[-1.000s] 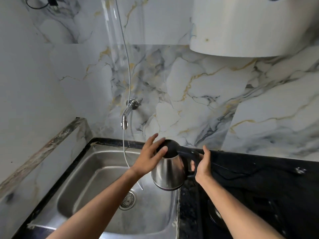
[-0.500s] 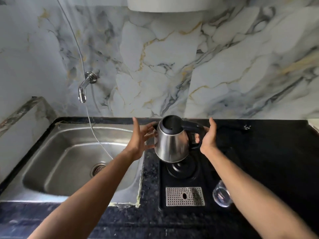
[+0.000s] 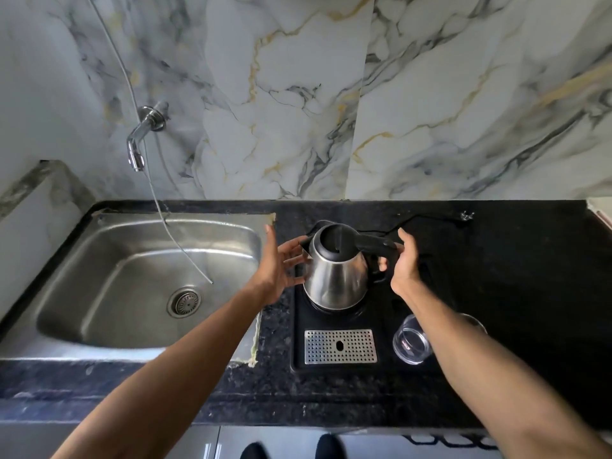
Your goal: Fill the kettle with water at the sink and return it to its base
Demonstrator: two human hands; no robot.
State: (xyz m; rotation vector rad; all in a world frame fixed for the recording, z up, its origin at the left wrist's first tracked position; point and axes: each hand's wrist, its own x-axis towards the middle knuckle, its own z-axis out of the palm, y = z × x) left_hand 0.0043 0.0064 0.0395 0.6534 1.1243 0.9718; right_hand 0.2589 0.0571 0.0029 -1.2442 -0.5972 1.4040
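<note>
The steel kettle (image 3: 334, 276) with a black top and handle stands on the counter right of the sink (image 3: 99, 329). Its bottom rests at the round base (image 3: 359, 313), which is set in a black tray (image 3: 299, 346); I cannot tell whether it is fully seated. My right hand (image 3: 405, 265) is wrapped around the black handle. On the kettle's left, my left hand (image 3: 281, 270) is open with fingers spread, fingertips by the spout and the steel wall. The wall faucet (image 3: 140, 140) hangs over the sink, and no water shows running.
A perforated metal drip grate (image 3: 340, 346) lies in the tray in front of the kettle. A clear glass (image 3: 412, 342) lies beside my right forearm. A thin hose (image 3: 172, 233) dangles into the sink near the drain (image 3: 184, 302). The black counter (image 3: 513, 276) extends right; a cord runs behind the kettle.
The kettle has moved right from over the sink's edge and come down onto the base. My left hand has slid off its top to its side. My view has tilted down and right.
</note>
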